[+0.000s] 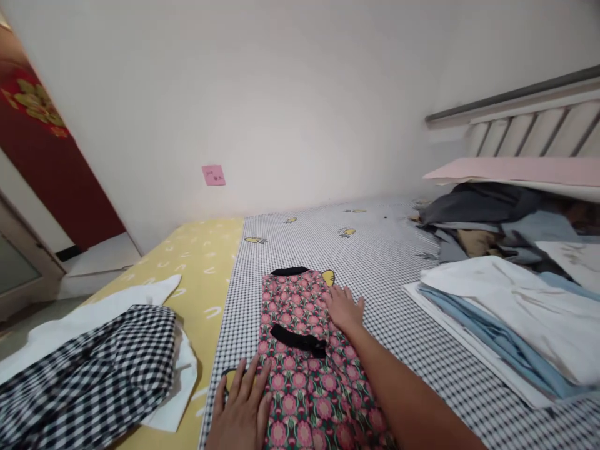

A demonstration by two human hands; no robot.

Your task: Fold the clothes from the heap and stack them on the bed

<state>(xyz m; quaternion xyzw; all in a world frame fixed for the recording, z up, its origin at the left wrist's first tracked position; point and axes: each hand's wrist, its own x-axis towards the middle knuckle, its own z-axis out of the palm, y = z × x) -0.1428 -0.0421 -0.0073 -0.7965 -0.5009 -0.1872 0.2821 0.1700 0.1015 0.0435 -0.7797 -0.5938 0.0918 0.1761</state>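
Note:
A pink floral garment with black trim at the neck and a black band lies flat and lengthwise on a grey checked bedsheet. My right hand rests palm down on the garment's upper right edge, with its fingers spread. My left hand lies flat at the lower left edge, its fingertips touching the floral cloth and the sheet beside it. Neither hand grips anything.
To the left, a black-and-white checked cloth lies on white fabric over a yellow mat. Stacked white and blue clothes and dark clothes lie on the right, below a headboard. A wall stands behind.

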